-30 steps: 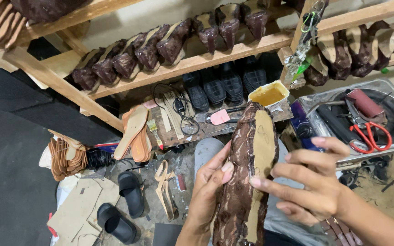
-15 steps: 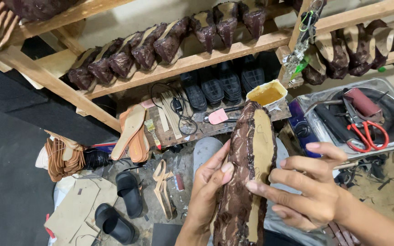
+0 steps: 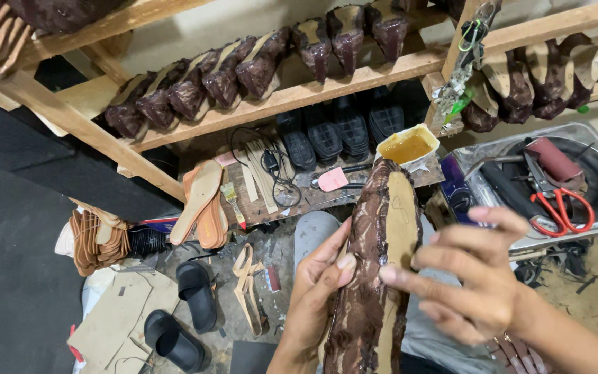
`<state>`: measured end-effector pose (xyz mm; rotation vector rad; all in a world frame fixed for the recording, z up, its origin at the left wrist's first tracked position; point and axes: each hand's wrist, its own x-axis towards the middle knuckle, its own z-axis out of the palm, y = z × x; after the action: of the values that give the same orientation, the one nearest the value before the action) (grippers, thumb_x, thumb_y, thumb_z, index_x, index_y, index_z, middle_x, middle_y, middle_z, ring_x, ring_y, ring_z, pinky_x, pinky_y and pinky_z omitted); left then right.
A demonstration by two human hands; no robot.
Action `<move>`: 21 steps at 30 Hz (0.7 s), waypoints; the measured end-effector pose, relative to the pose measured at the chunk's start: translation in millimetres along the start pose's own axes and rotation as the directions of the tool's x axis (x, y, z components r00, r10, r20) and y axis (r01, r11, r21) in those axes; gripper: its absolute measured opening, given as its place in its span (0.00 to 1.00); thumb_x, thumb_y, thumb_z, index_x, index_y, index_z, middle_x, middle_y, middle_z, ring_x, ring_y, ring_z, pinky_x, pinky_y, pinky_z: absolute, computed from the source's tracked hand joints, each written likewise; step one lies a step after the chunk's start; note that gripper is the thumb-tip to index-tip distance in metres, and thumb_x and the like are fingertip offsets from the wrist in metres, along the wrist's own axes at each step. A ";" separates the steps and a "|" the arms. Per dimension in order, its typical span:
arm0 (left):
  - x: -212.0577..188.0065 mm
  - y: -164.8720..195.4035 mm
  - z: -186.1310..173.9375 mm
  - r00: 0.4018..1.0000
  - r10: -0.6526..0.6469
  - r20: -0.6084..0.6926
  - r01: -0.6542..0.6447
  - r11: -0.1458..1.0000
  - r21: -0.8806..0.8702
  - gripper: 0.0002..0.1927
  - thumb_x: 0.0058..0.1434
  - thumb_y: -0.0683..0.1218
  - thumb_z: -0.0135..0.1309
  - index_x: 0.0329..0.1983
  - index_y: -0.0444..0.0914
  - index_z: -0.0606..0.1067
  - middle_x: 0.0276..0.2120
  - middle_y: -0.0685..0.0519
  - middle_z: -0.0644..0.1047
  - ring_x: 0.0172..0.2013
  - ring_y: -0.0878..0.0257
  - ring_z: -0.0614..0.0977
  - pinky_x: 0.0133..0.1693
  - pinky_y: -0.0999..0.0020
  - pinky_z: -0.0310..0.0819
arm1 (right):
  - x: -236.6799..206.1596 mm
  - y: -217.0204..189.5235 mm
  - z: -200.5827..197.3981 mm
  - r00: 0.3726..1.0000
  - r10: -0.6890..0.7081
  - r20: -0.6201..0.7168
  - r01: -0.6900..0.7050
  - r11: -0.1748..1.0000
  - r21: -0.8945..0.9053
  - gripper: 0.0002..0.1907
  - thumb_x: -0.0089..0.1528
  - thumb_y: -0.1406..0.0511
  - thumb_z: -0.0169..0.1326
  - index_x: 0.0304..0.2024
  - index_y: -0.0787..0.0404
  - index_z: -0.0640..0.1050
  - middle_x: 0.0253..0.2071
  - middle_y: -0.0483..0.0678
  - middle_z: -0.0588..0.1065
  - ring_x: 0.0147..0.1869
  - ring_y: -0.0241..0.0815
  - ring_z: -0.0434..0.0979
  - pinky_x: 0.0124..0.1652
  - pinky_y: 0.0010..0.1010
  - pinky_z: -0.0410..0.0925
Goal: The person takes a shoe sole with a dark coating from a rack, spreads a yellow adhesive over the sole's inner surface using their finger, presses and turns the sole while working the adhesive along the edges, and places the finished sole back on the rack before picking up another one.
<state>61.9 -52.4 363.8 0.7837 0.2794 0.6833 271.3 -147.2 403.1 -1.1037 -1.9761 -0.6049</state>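
Centre frame: left hand (image 3: 316, 294) cradles the shoe (image 3: 375, 277), fingers curled round it; right hand (image 3: 475, 277) fingers spread, tips pressing the edge. Best pressed evenly along the rim.

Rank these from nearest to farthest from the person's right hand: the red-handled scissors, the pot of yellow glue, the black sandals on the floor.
Measured from the right hand in the head view:
1. Red-handled scissors, just up and to its right, in the metal tray.
2. Pot of yellow glue, above the hand, on the wooden bench.
3. Black sandals, far left on the floor.
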 end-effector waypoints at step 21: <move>23.6 -7.1 -24.2 0.993 -0.048 -0.104 0.045 0.999 -0.025 0.43 0.59 0.51 0.62 0.73 0.27 0.61 0.65 0.43 0.73 0.58 0.61 0.78 0.60 0.67 0.71 | 11.4 35.3 29.8 0.995 0.086 0.041 -0.089 0.994 0.068 0.20 0.60 0.55 0.49 0.49 0.52 0.84 0.37 0.42 0.73 0.48 0.45 0.67 0.61 0.51 0.50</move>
<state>71.5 -27.1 342.3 0.7189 0.3836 0.6838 286.1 -102.5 396.0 -1.1597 -1.9553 -0.4678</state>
